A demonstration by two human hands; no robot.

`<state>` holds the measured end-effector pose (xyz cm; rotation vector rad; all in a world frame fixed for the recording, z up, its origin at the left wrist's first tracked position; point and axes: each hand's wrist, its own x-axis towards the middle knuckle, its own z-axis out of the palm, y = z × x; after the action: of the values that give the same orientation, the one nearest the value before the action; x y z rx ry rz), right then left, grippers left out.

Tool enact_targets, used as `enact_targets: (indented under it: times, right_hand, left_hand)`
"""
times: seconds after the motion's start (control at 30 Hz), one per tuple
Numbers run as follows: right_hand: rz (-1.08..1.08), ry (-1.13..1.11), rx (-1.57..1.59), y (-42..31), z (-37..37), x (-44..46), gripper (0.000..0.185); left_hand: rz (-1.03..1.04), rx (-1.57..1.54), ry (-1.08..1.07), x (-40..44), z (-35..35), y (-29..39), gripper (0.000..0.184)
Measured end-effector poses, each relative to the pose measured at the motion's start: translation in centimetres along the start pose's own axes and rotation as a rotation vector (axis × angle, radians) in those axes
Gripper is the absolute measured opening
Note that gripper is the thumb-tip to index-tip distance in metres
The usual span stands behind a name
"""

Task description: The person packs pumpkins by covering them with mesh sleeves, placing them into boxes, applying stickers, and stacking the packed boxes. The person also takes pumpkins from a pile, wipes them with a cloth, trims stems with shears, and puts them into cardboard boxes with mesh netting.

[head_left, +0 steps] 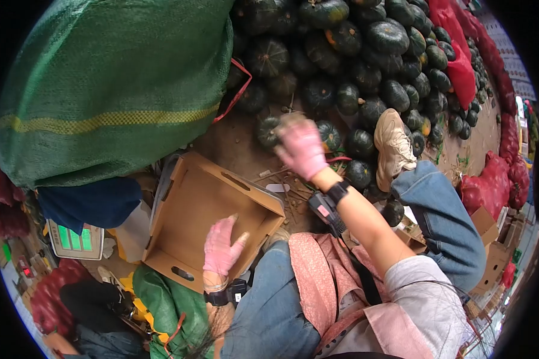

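Has blurred right hand (302,146) at pumpkins (267,131) beyond box (188,218), cannot tell if gripping; holds left hand (220,250) over box, released.

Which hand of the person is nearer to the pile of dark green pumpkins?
Right. The right hand is at the near edge of the pumpkin pile; the left hand is farther away, over the open cardboard box.

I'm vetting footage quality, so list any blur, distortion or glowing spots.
Head view: right hand smeared by motion blur, left hand clearer; strong wide-lens curvature, corners black; scale display glows green at left, too small to read.
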<state>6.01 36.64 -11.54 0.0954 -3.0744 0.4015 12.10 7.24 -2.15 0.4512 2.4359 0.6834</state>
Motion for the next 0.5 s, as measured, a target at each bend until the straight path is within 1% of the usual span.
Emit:
enact_targets:
  times: [0.07, 0.13, 0.17, 0.27, 0.3, 0.33, 0.4, 0.47, 0.5]
  right_hand:
    - [0.498, -0.040, -0.020, 1.8, -3.1, -0.7, 0.069]
    - [0.840, -0.397, 0.014, 3.8, -3.5, -0.7, 0.080]
    - [0.867, -0.351, 0.182, 5.5, -1.2, -1.9, 0.086]
    - [0.734, -0.290, 0.227, 5.6, -2.2, -1.6, 0.086]
    - [0.707, -0.145, 0.577, 5.9, -2.3, -2.1, 0.085]
    - [0.746, -0.093, 1.291, 5.3, -3.0, -2.3, 0.074]
    - [0.794, -0.259, 2.414, 4.6, -2.9, -3.9, 0.070]
    - [0.509, -0.341, 2.616, 1.3, -5.6, -3.3, 0.074]
    - [0.569, -0.382, 2.638, 0.6, -5.3, -3.1, 0.079]
  left_hand:
    - [0.009, -0.010, -0.007, -0.3, 0.2, -0.3, 0.049]
    - [0.006, -0.030, 0.004, -0.5, 0.0, -0.2, 0.050]
    - [0.005, -0.038, 0.013, -0.5, -0.1, -0.1, 0.050]
    - [0.025, -0.055, 0.042, -0.4, -0.5, 0.2, 0.049]
    - [0.038, -0.101, 0.036, -0.2, -0.9, 0.5, 0.049]
    - [0.047, -0.150, 0.031, 0.3, -1.3, 1.0, 0.048]
    - [0.069, -0.215, 0.010, 0.8, -1.7, 2.2, 0.047]
    - [0.106, -0.235, 0.002, 1.8, -1.7, 3.5, 0.046]
    - [0.140, -0.250, 0.010, 2.3, -1.5, 4.1, 0.045]
